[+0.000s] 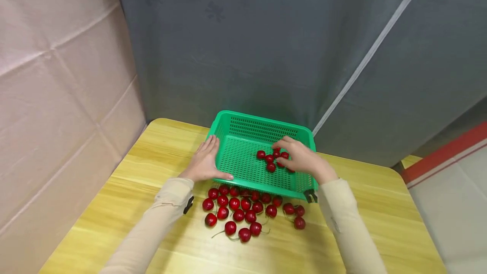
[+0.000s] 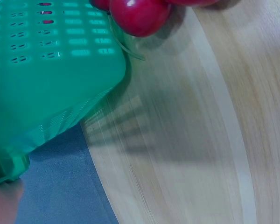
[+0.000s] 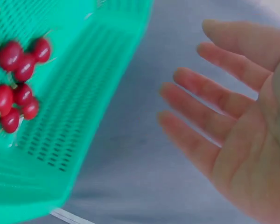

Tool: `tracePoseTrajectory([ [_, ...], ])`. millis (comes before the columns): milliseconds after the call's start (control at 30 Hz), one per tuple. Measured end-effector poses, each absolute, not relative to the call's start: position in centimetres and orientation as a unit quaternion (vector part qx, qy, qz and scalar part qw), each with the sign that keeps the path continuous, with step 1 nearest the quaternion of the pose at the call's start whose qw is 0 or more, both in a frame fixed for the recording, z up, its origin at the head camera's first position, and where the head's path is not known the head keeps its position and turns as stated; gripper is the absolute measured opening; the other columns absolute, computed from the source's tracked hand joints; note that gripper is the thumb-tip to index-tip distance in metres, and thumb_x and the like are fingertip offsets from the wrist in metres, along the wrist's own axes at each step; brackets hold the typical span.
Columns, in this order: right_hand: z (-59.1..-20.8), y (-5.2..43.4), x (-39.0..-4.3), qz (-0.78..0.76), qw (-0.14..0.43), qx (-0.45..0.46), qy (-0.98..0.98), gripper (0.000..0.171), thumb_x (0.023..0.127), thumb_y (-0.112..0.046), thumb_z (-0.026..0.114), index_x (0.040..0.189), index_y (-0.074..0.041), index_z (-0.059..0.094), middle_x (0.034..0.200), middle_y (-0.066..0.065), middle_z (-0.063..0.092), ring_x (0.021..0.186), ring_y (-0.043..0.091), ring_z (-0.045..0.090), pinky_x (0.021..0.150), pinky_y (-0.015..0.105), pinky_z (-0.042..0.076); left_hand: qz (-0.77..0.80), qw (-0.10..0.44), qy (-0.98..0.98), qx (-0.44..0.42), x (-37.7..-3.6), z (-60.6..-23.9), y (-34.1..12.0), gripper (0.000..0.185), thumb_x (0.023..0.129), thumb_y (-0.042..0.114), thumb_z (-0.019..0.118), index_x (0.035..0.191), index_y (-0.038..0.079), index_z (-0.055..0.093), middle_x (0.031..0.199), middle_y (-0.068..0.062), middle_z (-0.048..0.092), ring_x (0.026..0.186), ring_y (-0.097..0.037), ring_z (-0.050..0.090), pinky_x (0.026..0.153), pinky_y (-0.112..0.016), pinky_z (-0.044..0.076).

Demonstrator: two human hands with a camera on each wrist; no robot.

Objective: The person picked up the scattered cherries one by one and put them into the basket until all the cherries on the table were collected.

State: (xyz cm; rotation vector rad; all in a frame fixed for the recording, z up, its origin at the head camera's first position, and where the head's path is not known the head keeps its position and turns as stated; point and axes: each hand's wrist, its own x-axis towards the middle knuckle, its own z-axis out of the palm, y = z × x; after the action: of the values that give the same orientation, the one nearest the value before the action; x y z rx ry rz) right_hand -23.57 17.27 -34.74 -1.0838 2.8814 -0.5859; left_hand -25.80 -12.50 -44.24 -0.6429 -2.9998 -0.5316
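A green plastic basket [image 1: 239, 155] with slotted walls stands on the table. My left hand [image 1: 205, 162] rests on its near left corner, fingers extended over the left rim and thumb along the front rim. Several red cherries [image 1: 270, 167] lie in the right half of the basket, also visible in the right wrist view as a cluster of cherries [image 3: 10, 56] with thin stems. Over that cluster is my right hand [image 1: 302, 157]; in its wrist view the fingers are spread and hold nothing. More cherries [image 1: 238, 215] with stems lie on the table before the basket.
The yellow wood-grain table [image 1: 374, 219] reaches back to a dark grey cloth [image 1: 243, 45]. A pale cloth wall [image 1: 57, 109] stands at the left. At the right is a white panel with a red band [image 1: 449, 155]. Small black devices sit at both wrists.
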Motion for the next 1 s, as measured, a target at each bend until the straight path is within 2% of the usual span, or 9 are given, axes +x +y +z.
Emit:
tracePoseTrajectory([
  [300,-36.7,18.7,-13.8,-0.197,-0.112,-0.369,0.902,0.034,0.074,-0.008,0.073,0.105,-0.007,0.062,0.100,-0.001,0.058,0.090,0.011,0.056,0.073,0.025,0.052,-0.169,0.016,-0.964,-0.203,-26.2,-44.1,-12.8,0.131,0.055,0.078,0.061,0.143,-0.003,0.010,0.150,-0.020,0.007,0.139,-0.028,0.000,0.112,-0.041,0.006],
  [367,-37.7,18.8,-12.1,-0.209,-0.118,-0.356,0.903,0.033,0.072,-0.007,0.073,0.104,-0.009,0.063,0.099,-0.003,0.059,0.088,0.010,0.057,0.070,0.024,0.053,-0.171,0.018,-0.964,-0.203,-26.2,-44.1,-12.8,0.130,0.055,0.077,0.062,0.143,-0.004,0.010,0.150,-0.019,0.007,0.139,-0.028,0.000,0.112,-0.041,0.006],
  [500,-40.1,18.9,-9.4,-0.232,-0.089,-0.318,0.915,0.034,0.072,-0.007,0.073,0.104,-0.011,0.062,0.100,-0.006,0.060,0.086,0.008,0.059,0.069,0.024,0.053,-0.176,0.016,-0.964,-0.200,-26.3,-44.3,-12.8,0.128,0.056,0.072,0.066,0.143,-0.004,0.010,0.150,-0.018,0.005,0.139,-0.028,0.000,0.112,-0.041,0.005],
  [700,-44.3,19.0,-7.8,-0.219,-0.048,-0.262,0.939,0.035,0.073,-0.011,0.072,0.106,-0.006,0.062,0.106,0.005,0.061,0.097,0.023,0.059,0.078,0.037,0.052,-0.173,0.015,-0.964,-0.200,-26.3,-44.3,-12.8,0.129,0.056,0.073,0.065,0.143,-0.004,0.009,0.150,-0.019,0.006,0.139,-0.028,0.000,0.112,-0.041,0.006],
  [800,-45.9,19.0,-7.8,-0.216,-0.041,-0.213,0.952,0.042,0.072,-0.010,0.073,0.112,-0.005,0.060,0.114,0.011,0.057,0.104,0.028,0.056,0.082,0.042,0.050,-0.173,0.017,-0.964,-0.201,-26.4,-44.3,-12.8,0.128,0.056,0.073,0.065,0.143,-0.004,0.010,0.150,-0.019,0.006,0.139,-0.028,0.000,0.112,-0.041,0.005],
  [1000,-48.7,19.3,-8.9,-0.205,-0.093,-0.195,0.955,0.057,0.065,-0.004,0.075,0.120,-0.005,0.057,0.124,0.021,0.050,0.111,0.038,0.048,0.085,0.049,0.047,-0.173,0.015,-0.964,-0.199,-26.3,-44.3,-12.8,0.129,0.056,0.073,0.065,0.143,-0.003,0.010,0.150,-0.019,0.005,0.139,-0.028,0.000,0.112,-0.041,0.006],
])
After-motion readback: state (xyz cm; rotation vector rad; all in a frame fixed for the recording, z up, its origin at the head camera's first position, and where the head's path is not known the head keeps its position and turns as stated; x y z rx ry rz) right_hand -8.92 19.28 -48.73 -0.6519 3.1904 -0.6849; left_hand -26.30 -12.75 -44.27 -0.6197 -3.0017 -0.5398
